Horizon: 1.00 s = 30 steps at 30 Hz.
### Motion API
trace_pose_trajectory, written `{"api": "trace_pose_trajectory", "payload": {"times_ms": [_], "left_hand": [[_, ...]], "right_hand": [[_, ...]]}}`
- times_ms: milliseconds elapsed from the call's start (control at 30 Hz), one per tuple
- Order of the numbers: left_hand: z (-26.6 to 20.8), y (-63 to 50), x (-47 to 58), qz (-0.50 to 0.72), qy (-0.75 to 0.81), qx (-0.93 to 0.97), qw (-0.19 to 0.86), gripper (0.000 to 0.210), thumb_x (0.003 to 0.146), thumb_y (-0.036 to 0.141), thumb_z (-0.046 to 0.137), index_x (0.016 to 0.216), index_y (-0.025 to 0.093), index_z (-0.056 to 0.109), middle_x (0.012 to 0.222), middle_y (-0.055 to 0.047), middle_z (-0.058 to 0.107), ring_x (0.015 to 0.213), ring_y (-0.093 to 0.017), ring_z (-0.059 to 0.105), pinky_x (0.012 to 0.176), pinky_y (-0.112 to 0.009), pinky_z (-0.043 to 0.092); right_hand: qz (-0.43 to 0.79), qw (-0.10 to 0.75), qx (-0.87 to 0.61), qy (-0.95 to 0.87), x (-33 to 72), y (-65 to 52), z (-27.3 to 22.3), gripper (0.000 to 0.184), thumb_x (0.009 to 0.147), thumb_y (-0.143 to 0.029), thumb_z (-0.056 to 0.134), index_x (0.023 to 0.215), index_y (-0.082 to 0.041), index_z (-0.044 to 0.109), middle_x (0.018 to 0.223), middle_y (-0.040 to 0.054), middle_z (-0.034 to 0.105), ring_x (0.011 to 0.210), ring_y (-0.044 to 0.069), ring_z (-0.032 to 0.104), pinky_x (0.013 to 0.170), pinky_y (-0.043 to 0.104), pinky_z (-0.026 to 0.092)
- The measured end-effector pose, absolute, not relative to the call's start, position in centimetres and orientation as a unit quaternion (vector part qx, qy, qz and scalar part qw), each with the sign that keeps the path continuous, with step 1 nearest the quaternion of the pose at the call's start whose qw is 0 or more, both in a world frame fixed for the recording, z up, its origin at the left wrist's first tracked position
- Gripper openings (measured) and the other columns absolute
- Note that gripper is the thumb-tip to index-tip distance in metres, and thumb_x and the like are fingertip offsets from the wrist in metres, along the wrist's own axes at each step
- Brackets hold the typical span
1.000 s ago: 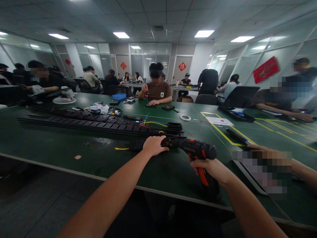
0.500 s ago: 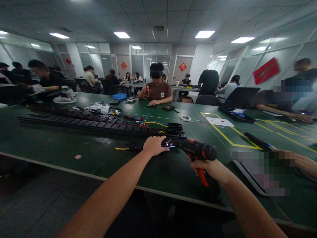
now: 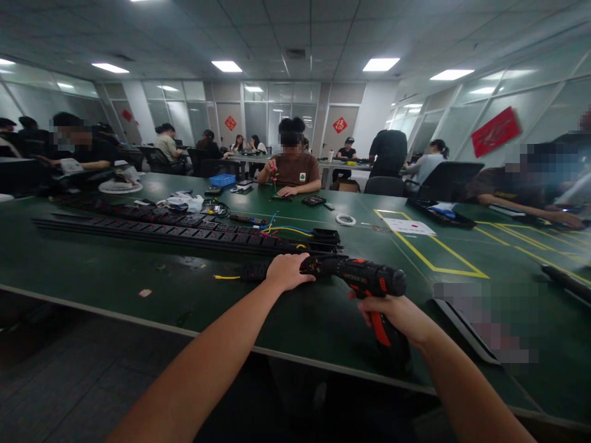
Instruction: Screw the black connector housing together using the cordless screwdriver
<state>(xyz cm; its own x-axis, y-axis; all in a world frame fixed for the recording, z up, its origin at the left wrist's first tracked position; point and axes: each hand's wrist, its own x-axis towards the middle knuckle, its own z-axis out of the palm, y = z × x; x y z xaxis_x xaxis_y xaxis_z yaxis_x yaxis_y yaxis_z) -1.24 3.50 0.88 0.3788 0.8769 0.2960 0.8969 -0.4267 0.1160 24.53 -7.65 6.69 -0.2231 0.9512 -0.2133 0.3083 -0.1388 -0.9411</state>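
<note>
My right hand [image 3: 392,311] is wrapped round the grip of a black and orange cordless drill [image 3: 364,275], which lies roughly level and points left. Its nose reaches the fingers of my left hand [image 3: 289,272]. That hand is closed over the right part of a short black socket strip [image 3: 255,272] on the table. A yellow wire [image 3: 227,277] sticks out of the strip's left end. My fingers hide the spot where the drill tip meets the piece.
Behind my hands lies a long black power strip housing [image 3: 198,234] with blue and yellow wires [image 3: 295,231]. A roll of white tape [image 3: 346,219], a sheet of paper [image 3: 410,226] and a flat grey-edged object [image 3: 466,332] lie rightward. A co-worker [image 3: 295,169] sits opposite.
The light at the drill's nose has gone out. Another person's hand at the right has left the view, and the dark long tool there has shifted right. My hands have barely moved.
</note>
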Motion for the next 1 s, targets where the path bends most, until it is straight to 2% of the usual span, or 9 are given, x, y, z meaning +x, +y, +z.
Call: {"api": "trace_pose_trajectory", "payload": {"times_ms": [167, 500, 700, 1000], "left_hand": [[0.87, 3.52, -1.23, -0.159, -0.533, -0.831, 0.033, 0.078, 0.083, 0.076, 0.057, 0.142, 0.025, 0.054, 0.125, -0.009, 0.071, 0.112, -0.031, 0.066, 0.093, -0.039, 0.049], [1.02, 3.36, -1.18, -0.160, -0.532, -0.831, 0.032, 0.077, 0.083, 0.076, 0.057, 0.141, 0.025, 0.055, 0.125, -0.009, 0.071, 0.112, -0.031, 0.066, 0.093, -0.040, 0.049], [1.09, 3.28, -1.16, -0.158, -0.534, -0.830, 0.025, 0.075, 0.084, 0.075, 0.058, 0.141, 0.026, 0.055, 0.126, -0.009, 0.070, 0.114, -0.031, 0.065, 0.094, -0.040, 0.048], [1.23, 3.29, -1.20, -0.160, -0.532, -0.832, 0.021, 0.075, 0.084, 0.074, 0.059, 0.142, 0.027, 0.054, 0.129, -0.008, 0.069, 0.115, -0.030, 0.065, 0.095, -0.040, 0.048]], "right_hand": [[0.516, 0.305, -0.541, -0.589, 24.60, -7.63, 6.64, 0.042, 0.069, -0.030, 0.068, 0.108, -0.014, 0.067, 0.059, -0.0034, 0.061, 0.058, 0.017, 0.058, 0.060, 0.030, 0.046], [0.528, 0.295, -0.536, -0.589, 24.23, -7.74, 6.98, 0.019, 0.067, -0.028, 0.067, 0.083, -0.017, 0.067, 0.056, -0.0026, 0.061, 0.055, 0.016, 0.056, 0.056, 0.027, 0.043], [0.526, 0.296, -0.528, -0.597, 24.20, -7.65, 6.86, 0.014, 0.067, -0.026, 0.066, 0.078, -0.017, 0.065, 0.059, -0.0025, 0.061, 0.056, 0.015, 0.056, 0.057, 0.027, 0.044], [0.517, 0.293, -0.532, -0.604, 23.89, -7.70, 7.13, 0.015, 0.065, -0.028, 0.067, 0.077, -0.018, 0.064, 0.058, -0.0024, 0.061, 0.056, 0.016, 0.056, 0.057, 0.028, 0.045]]}}
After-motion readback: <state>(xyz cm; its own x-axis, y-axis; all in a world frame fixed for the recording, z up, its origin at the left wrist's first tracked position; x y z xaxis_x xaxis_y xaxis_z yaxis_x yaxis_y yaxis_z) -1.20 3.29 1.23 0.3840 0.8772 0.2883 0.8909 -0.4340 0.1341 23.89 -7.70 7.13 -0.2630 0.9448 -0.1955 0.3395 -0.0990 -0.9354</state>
